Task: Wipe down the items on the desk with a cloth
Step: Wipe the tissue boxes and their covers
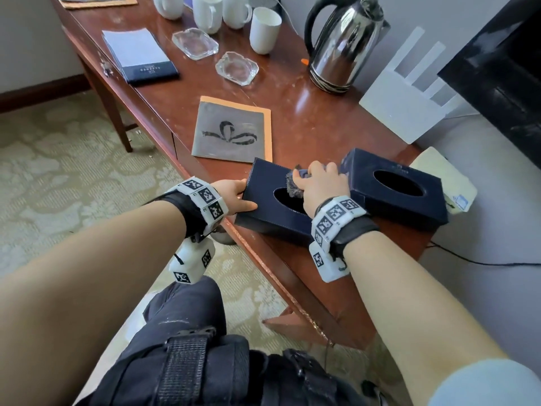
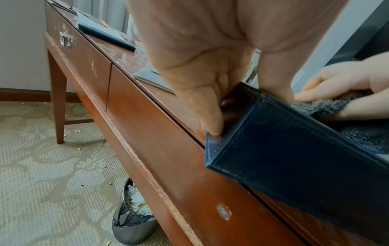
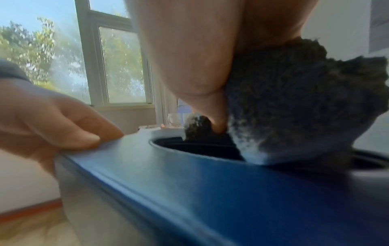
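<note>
**Near tissue box under the cloth**

Lying at the front edge of the wooden surface (image 1: 307,118), the near tissue box (image 1: 263,183), its corner past the edge. Left hand (image 1: 237,194) pinching the box's left end, thumb on top, fingers down the side. Right hand (image 1: 319,183) bunched around a dark fuzzy cloth (image 1: 294,187), pressing it onto the box top at the oval opening. Just right of this box, a second tissue box (image 1: 395,186); behind it, a steel kettle (image 1: 342,42).

Left hand (image 2: 210,66) grips tissue box (image 2: 294,158) end.
</note>
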`<state>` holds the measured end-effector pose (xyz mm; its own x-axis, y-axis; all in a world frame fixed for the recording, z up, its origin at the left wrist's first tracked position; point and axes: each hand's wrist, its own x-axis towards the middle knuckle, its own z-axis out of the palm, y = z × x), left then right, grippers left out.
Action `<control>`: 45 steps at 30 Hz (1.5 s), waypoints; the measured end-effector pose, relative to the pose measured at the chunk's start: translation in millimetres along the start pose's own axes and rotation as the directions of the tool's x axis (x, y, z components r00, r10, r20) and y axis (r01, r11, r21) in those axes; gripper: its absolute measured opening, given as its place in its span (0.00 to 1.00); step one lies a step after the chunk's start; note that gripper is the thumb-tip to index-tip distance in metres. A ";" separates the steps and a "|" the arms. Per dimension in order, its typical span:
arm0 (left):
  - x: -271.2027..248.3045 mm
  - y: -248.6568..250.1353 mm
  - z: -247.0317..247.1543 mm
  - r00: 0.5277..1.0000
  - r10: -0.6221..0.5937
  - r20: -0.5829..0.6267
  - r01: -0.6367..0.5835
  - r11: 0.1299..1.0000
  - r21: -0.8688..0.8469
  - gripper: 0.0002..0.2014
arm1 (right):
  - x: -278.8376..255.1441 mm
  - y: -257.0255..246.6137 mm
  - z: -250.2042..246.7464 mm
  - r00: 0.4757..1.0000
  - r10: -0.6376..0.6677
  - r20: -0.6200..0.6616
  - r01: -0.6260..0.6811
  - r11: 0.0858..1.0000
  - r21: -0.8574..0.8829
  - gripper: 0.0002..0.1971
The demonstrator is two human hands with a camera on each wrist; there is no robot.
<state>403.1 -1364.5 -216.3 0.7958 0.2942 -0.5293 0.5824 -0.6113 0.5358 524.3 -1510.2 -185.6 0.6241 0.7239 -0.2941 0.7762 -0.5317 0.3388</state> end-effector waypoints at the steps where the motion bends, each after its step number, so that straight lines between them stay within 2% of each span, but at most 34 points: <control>1: -0.2 0.4 -0.2 1.000 0.001 0.000 -0.001 1.000 0.000 0.25 | -3.0 4.8 3.3 1.000 -0.008 0.004 0.008 1.000 0.003 0.31; 3: -0.7 -0.1 -0.7 1.000 0.002 -0.003 -0.002 1.000 -0.009 0.25 | -13.5 25.1 10.7 0.999 0.019 0.043 -0.019 1.000 0.004 0.33; 6: -1.4 -0.3 -0.4 1.000 0.007 -0.003 -0.007 1.000 -0.021 0.25 | -29.7 50.7 13.8 0.989 0.095 0.111 -0.086 0.993 -0.084 0.32; 8: -1.6 0.5 -0.3 1.000 0.005 -0.001 -0.005 1.000 -0.019 0.26 | -28.8 46.1 8.7 0.993 0.069 0.101 -0.056 0.990 -0.127 0.30; 12: -0.8 0.6 -2.4 1.000 0.007 0.023 -0.007 1.000 0.001 0.28 | -10.1 8.4 1.2 0.999 -0.041 0.021 0.042 0.998 -0.051 0.31; 14: 0.1 -0.3 -2.8 0.999 0.008 0.040 -0.008 1.000 0.014 0.28 | -7.9 12.4 2.6 0.998 -0.060 0.026 0.061 0.997 -0.036 0.33; 18: 0.0 -0.5 -2.2 1.000 0.016 0.026 -0.017 1.000 0.024 0.27 | -28.6 52.1 10.3 0.987 0.050 0.155 -0.046 0.998 -0.032 0.34; 20: -0.2 -0.5 -2.0 1.000 0.017 0.021 -0.017 1.000 0.025 0.26 | -30.2 56.0 7.6 0.980 0.071 0.185 -0.058 0.996 -0.074 0.33; 22: 0.5 0.2 -2.1 1.000 0.015 0.021 -0.016 0.999 0.033 0.26 | -20.9 44.9 2.6 0.983 0.044 0.179 -0.029 0.996 -0.087 0.30; 26: 0.4 2.3 -2.6 1.000 0.011 0.022 -0.012 0.999 0.052 0.26 | -4.0 15.6 -5.3 0.997 -0.002 0.074 0.006 0.999 -0.048 0.28; 29: -1.2 3.7 -2.1 1.000 0.007 0.019 -0.008 0.998 0.057 0.27 | -12.1 30.6 -1.9 0.991 -0.005 0.132 0.010 0.999 -0.042 0.32; 32: -1.7 2.6 -2.2 1.000 0.004 0.017 -0.004 0.999 0.047 0.28 | -27.5 52.9 2.8 0.977 0.068 0.202 -0.053 0.995 -0.079 0.34; 35: -1.7 3.8 -2.7 1.000 0.006 0.013 -0.007 0.998 0.057 0.28 | -22.8 44.6 -1.2 0.980 0.055 0.190 -0.034 0.993 -0.111 0.31; 39: -3.0 4.4 -1.9 1.000 0.006 0.007 -0.006 0.999 0.052 0.28 | -1.7 13.1 -12.4 0.994 -0.002 0.114 0.006 0.999 -0.035 0.30; 43: -4.1 4.8 -2.0 1.000 0.013 0.005 -0.013 0.999 0.044 0.28 | -12.7 26.3 -15.1 0.983 -0.004 0.186 -0.001 1.000 0.027 0.32; 45: -3.7 4.2 -2.1 1.000 0.018 0.009 -0.018 0.999 0.038 0.28 | -27.3 35.6 -18.9 0.982 0.048 0.183 -0.066 0.994 0.091 0.32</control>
<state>402.9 -1366.5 -210.7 0.8044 0.2769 -0.5255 0.5614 -0.6438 0.5201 533.2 -1540.6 -148.6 0.6665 0.6044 -0.4363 0.7383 -0.6161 0.2744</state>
